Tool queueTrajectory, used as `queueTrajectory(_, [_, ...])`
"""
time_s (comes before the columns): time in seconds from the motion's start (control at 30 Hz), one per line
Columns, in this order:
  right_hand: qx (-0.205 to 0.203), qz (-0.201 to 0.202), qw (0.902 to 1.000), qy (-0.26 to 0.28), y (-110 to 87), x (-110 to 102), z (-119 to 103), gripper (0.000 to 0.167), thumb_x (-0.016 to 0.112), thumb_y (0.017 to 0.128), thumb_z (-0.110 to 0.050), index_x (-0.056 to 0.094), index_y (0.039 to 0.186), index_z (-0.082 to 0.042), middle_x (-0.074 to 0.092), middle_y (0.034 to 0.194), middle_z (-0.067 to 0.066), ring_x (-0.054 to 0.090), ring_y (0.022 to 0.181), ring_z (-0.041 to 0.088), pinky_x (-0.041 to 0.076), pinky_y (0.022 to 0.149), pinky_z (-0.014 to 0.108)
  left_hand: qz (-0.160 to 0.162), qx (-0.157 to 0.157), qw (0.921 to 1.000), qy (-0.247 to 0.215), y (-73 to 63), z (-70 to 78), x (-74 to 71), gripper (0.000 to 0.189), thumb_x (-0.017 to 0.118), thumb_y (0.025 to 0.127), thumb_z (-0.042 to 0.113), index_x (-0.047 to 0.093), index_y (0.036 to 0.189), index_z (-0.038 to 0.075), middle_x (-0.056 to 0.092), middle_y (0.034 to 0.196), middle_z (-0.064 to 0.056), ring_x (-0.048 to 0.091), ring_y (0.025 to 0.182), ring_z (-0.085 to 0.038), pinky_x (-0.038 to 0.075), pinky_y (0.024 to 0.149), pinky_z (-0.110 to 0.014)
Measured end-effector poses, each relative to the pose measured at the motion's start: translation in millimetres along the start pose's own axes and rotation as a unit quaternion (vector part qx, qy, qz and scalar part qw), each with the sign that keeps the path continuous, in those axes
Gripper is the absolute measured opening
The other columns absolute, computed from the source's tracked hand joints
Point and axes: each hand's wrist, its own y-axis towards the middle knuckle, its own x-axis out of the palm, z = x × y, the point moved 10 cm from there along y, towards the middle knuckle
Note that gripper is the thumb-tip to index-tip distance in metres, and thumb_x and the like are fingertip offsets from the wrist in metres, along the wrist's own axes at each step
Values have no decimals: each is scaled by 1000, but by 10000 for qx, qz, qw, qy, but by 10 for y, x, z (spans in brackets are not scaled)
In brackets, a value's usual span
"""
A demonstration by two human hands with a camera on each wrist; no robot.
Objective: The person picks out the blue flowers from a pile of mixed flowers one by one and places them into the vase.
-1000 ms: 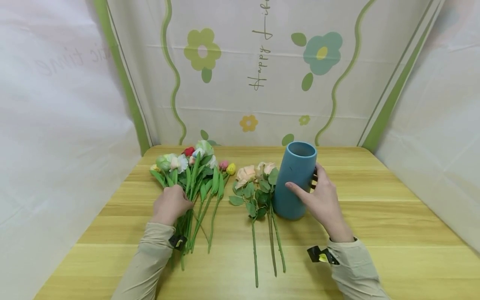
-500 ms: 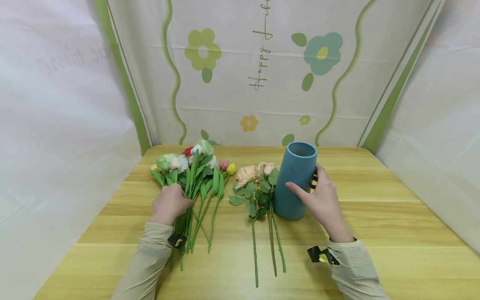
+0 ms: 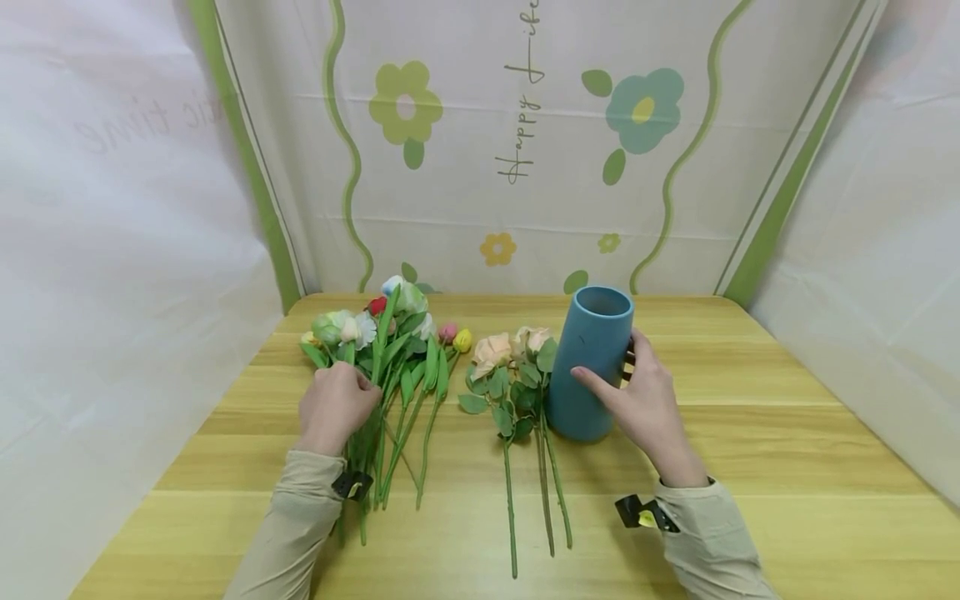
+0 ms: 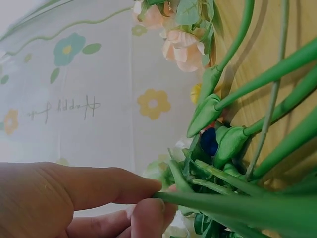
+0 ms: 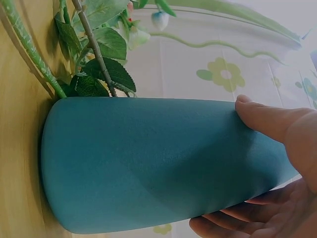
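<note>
My left hand (image 3: pixel 337 408) pinches the green stem (image 4: pixel 213 202) of a tulip between thumb and index finger, over a pile of mixed flowers (image 3: pixel 408 342). A white-and-blue tulip bud (image 5: pixel 160 20) stands out above the heap, its stem running down toward that hand. On the right, a blue tapered vase (image 3: pixel 588 375) stands upright on the table, mouth upward. My right hand (image 3: pixel 647 400) holds it from the right side, thumb on the front and fingers curled behind. Several peach roses (image 3: pixel 492 352) lie just left of the vase, stems pointing to me.
The wooden table (image 3: pixel 787 417) ends at a printed curtain (image 3: pixel 450 183) behind, with white cloth on both sides. A pink tulip (image 3: pixel 447 332) and a yellow tulip (image 3: pixel 462 340) lie at the pile's right edge. Loose stems (image 3: pixel 420 467) stretch toward the front.
My left hand has shifted slightly left and up, and the white-and-blue bud has risen above the pile. My right hand and the vase stay in place.
</note>
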Motion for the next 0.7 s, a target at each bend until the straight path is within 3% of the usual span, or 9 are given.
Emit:
queueTrajectory(0.17, [4, -6, 10000, -11, -6, 2, -1, 98, 76, 84, -47, 25, 150, 4, 45, 138, 30, 47, 124, 46, 46, 90, 61, 255, 83, 9995, -147, -4, 40, -55, 38, 55, 80, 8, 39, 47, 18, 27, 46, 6, 27, 44, -13, 17, 42, -25])
queueTrajectory(0.4, [7, -20, 10000, 14, 1, 0, -6, 98, 76, 84, -47, 24, 150, 4, 44, 139, 30, 47, 124, 46, 46, 90, 61, 520, 188, 9979, -346, -9, 101, -129, 22, 63, 88, 15, 71, 69, 11, 58, 57, 1, 49, 49, -18, 36, 43, -31])
queueTrajectory(0.7, [27, -24, 10000, 31, -4, 6, 9, 99, 76, 84, -48, 25, 150, 4, 45, 138, 30, 47, 124, 47, 45, 90, 61, 790, 463, 9946, -487, -27, 170, -185, 15, 69, 88, 17, 77, 81, 7, 69, 71, -3, 59, 58, -19, 47, 55, -38])
